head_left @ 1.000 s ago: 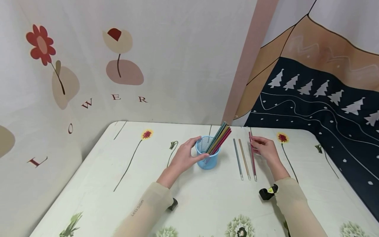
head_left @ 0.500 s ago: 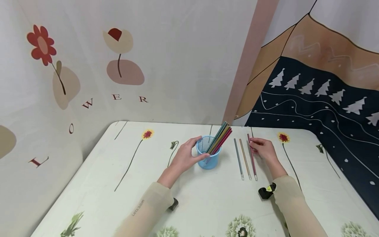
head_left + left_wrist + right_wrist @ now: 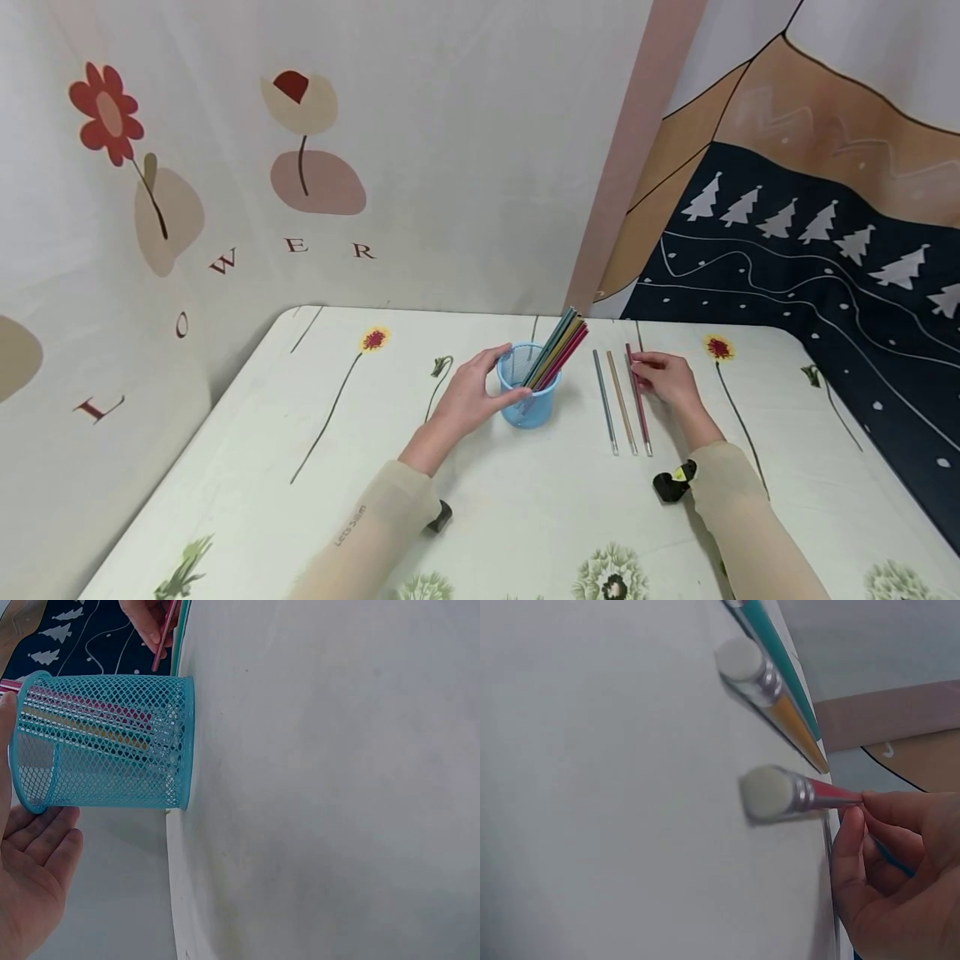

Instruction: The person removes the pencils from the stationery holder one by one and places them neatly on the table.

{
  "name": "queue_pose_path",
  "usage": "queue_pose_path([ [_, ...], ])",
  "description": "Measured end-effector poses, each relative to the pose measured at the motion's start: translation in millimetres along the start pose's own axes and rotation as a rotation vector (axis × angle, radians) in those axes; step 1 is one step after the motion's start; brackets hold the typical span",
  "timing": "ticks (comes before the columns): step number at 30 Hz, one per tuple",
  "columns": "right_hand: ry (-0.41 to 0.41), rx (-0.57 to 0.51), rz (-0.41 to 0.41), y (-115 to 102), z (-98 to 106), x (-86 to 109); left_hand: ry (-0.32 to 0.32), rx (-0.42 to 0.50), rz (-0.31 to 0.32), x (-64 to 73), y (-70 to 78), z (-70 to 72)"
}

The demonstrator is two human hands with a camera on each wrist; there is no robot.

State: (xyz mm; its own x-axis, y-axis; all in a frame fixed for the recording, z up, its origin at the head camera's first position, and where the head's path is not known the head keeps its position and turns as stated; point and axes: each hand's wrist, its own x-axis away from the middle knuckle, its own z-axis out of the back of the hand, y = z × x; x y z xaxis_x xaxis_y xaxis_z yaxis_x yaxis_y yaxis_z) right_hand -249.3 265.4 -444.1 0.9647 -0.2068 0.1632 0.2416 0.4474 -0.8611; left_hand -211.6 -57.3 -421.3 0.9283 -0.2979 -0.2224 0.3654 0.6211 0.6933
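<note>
My left hand grips a light blue mesh pencil cup at its rim, thumb across the near side and fingers on the far left. Inside, several teal, yellow and dark red pencils lean to the right; the left wrist view shows them through the mesh. To the right of the cup, my right hand pinches a red pencil near its far end, its white eraser pointing toward me. Beside it, roughly parallel, lie a yellow-orange pencil and a teal pencil.
A white cloth with printed flowers covers the table. Behind stands a pale curtain with flowers and letters; a dark hanging with white trees borders the right side. Black wrist mounts sit at the cuffs.
My right hand has shifted slightly left and toward me with the red pencil, which now lies closer to the yellow-orange one at its far end. The left hand and cup have stayed put.
</note>
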Motion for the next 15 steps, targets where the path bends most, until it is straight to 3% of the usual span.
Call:
queue_pose_path([
  [15,-0.014,0.053,-0.007,2.9,-2.2,-3.8,-0.001,0.000,0.011,1.1,-0.3,-0.2],
])
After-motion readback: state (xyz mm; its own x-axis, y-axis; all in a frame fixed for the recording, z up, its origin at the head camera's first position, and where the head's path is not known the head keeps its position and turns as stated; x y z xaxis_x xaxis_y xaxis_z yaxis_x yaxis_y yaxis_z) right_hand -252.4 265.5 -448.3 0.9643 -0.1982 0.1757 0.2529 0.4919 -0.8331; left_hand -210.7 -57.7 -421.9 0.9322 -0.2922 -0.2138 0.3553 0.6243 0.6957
